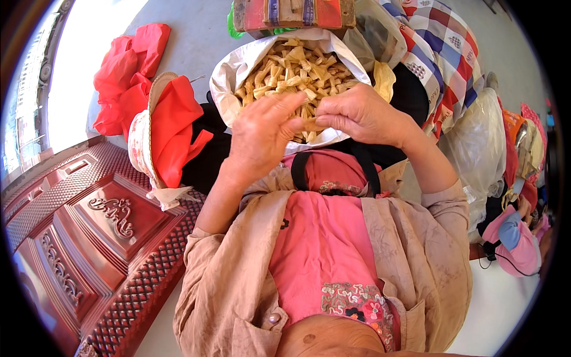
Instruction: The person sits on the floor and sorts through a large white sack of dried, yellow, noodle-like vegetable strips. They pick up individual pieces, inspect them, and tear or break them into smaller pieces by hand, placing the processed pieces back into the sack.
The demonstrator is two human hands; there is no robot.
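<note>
My left hand [260,134] and my right hand [361,116] meet over the near side of a white sack [225,83]. Between their thumbs and fingers they pinch a small tan strip [311,124], partly hidden by the fingers. My right thumb and forefinger are closed on its right end, and my left thumb presses the other end. Inside the open sack lies a heap of tan, folded or knotted dry pieces [300,68] that look like the strip. What exactly they are I cannot make out.
Beyond the sack stands a red and brown box [294,15]. Red cloth [128,77] and a straw-brimmed hat [143,143] lie left, above a carved dark-red door [110,223]. Checked cloth [449,47] and a clear plastic bag [479,149] are at right; another person [517,241] sits farther right.
</note>
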